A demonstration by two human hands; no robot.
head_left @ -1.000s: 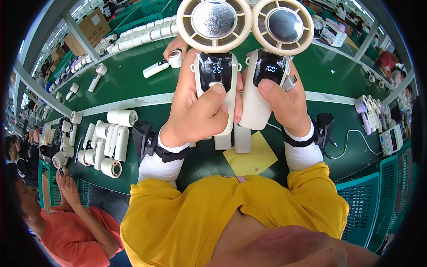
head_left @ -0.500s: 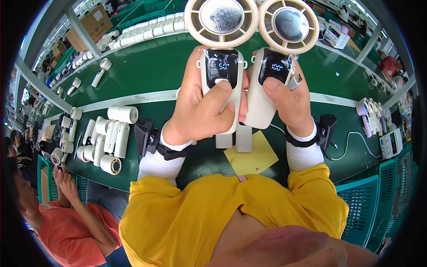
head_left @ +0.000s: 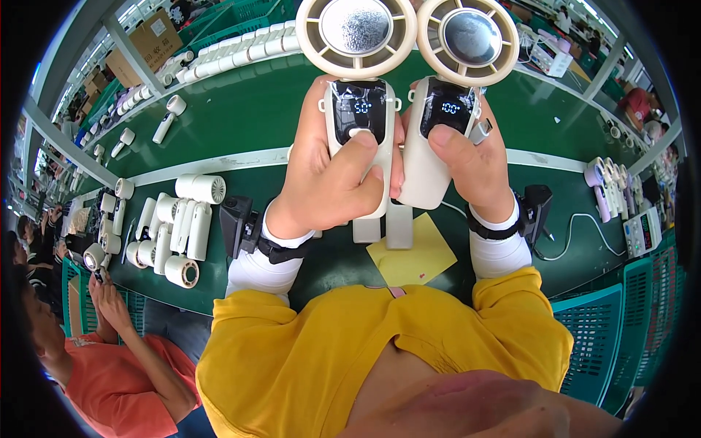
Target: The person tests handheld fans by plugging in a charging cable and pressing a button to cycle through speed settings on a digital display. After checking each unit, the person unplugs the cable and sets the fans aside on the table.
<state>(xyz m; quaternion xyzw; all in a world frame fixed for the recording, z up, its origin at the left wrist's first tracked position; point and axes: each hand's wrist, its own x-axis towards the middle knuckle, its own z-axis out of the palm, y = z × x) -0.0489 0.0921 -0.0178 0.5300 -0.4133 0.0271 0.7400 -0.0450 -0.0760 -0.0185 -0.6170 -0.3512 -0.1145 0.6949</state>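
Two cream handheld fans are held up side by side over the green bench, their round heads at the top of the view. My left hand (head_left: 325, 171) is wrapped round the left fan (head_left: 360, 109), its thumb on the button below the lit black display. Closed round the right fan (head_left: 427, 164) is my right hand (head_left: 475, 164), with the thumb at the lower edge of that fan's lit display. A small metal-ended plug or clip (head_left: 480, 131) juts out beside the right fan. Below the hands, two pale flat bars (head_left: 399, 226) show, partly over a yellow paper (head_left: 416, 255).
Several white fans (head_left: 182, 226) lie grouped at left on the bench (head_left: 241, 131). More fans (head_left: 602, 186) and a small meter box (head_left: 642, 235) stand at right, near a white cable (head_left: 584, 226). A co-worker in red (head_left: 117, 372) handles a fan at left. Teal baskets (head_left: 591, 336) flank the bench.
Both fans and my hands have shifted very slightly to the left. My grip on each fan is unchanged, and both displays stay lit.
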